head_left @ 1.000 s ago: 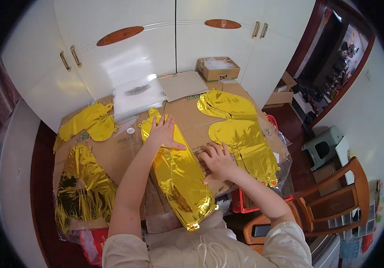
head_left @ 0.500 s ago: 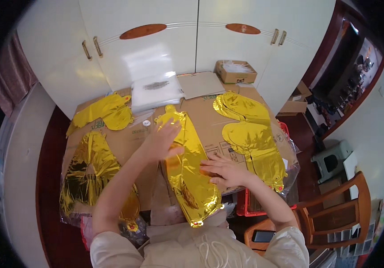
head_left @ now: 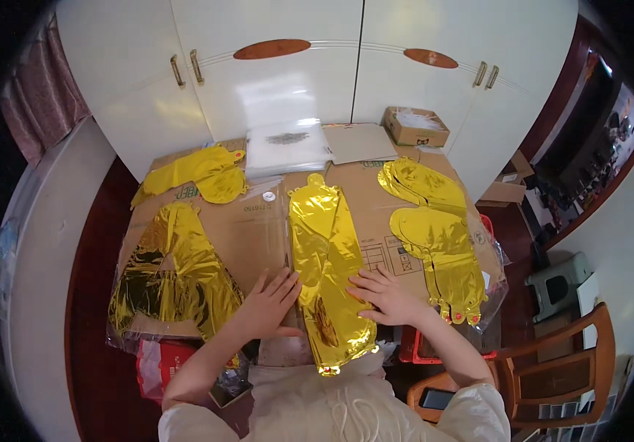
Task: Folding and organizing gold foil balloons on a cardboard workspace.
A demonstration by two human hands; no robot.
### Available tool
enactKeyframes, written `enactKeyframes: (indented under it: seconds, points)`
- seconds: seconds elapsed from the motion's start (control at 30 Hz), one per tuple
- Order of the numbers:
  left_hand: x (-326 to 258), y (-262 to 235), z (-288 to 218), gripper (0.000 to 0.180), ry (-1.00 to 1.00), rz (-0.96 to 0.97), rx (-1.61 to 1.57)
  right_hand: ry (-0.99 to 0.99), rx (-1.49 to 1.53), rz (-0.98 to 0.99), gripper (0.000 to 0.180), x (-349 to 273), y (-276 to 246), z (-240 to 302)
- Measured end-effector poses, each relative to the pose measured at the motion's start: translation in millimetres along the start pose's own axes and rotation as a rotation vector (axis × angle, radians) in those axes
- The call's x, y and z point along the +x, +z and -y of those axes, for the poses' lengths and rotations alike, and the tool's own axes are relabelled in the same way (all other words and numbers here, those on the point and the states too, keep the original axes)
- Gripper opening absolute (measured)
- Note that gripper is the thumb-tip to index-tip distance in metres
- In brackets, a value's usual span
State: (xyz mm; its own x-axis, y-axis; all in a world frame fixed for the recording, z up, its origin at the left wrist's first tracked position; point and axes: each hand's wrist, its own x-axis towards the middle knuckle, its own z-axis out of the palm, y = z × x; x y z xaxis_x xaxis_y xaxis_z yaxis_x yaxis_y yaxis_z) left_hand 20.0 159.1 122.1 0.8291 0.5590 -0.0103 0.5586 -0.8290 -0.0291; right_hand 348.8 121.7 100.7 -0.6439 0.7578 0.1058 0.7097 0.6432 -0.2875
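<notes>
A long flat gold foil balloon (head_left: 326, 261) lies lengthwise down the middle of a cardboard-covered table (head_left: 251, 228). My left hand (head_left: 269, 303) rests flat with spread fingers at the balloon's left edge, near its lower end. On the balloon's right edge my right hand (head_left: 385, 296) also lies flat, fingers apart. Neither hand grips anything; both press on the foil and cardboard.
Piles of gold foil balloons lie at the left (head_left: 173, 269), back left (head_left: 197, 173) and right (head_left: 439, 239). A stack of clear bags (head_left: 286, 146), a cardboard sheet (head_left: 357, 142) and a small open box (head_left: 415, 127) sit at the back by white cupboards. A wooden chair (head_left: 556, 365) stands right.
My left hand has slid from the balloon's upper part down to its lower left edge. The right hand stayed near the lower right edge. The view has tilted upward a little.
</notes>
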Motion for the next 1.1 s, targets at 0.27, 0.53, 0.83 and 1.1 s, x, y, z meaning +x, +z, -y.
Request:
enactKeyframes:
  seconds: [0.27, 0.53, 0.83, 1.1]
  points:
    - [-63.1, 7.0, -72.1, 0.064, -0.459, -0.307, -0.621, 0.078, -0.104, -0.104, 0.058, -5.7, 6.6, 20.1]
    - [-55.6, 98.0, -145.1, 0.041, -0.855, -0.317, -2.086, 0.076, -0.047, -0.144, 0.055, 3.8, 3.9, 11.4]
    - [-42.3, 76.8, -134.2, 0.017, -1.006, -0.261, -2.239, 0.171, -0.083, -0.230, 0.064, 54.8, -0.3, -55.6]
    - [-37.6, 65.4, -106.1, 0.017, -1.006, -0.170, -2.067, 0.129, -0.137, -0.146, 0.068, 55.6, 0.6, -66.3]
